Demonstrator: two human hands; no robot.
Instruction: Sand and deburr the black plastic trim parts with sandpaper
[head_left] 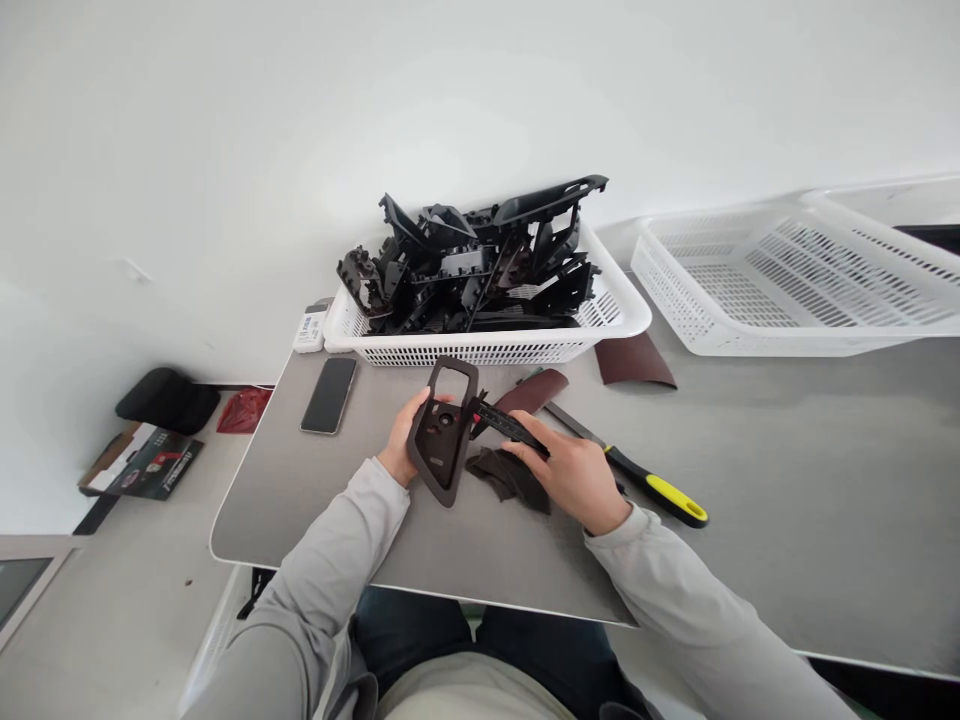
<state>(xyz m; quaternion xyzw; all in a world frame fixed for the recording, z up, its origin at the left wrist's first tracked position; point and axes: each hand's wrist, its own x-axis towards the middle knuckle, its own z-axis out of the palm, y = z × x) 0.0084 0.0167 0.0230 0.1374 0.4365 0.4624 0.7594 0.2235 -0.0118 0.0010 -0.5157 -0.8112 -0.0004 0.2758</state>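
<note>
My left hand (pixel 403 438) grips a dark brown plastic trim piece (pixel 448 452) by its left edge, tilted up above the table. The piece has a frame-like opening at its top and a recessed panel with holes below. In my right hand (pixel 576 470) is a black caliper (pixel 510 424), its jaws at the right edge of the trim piece; whether they touch is hard to make out. Beneath the caliper lie a crumpled dark cloth (pixel 517 478) and a reddish-brown sandpaper strip (pixel 536 390). A file with a black and yellow handle (pixel 660 492) rests beside my right hand.
A white basket (pixel 457 349) heaped with black plastic parts (pixel 465 262) stands against the wall. More white baskets (pixel 787 270) are at the right. A phone (pixel 328 396), a small white box (pixel 310 328) and a curved sandpaper sheet (pixel 636 362) lie on the grey table (pixel 787 480).
</note>
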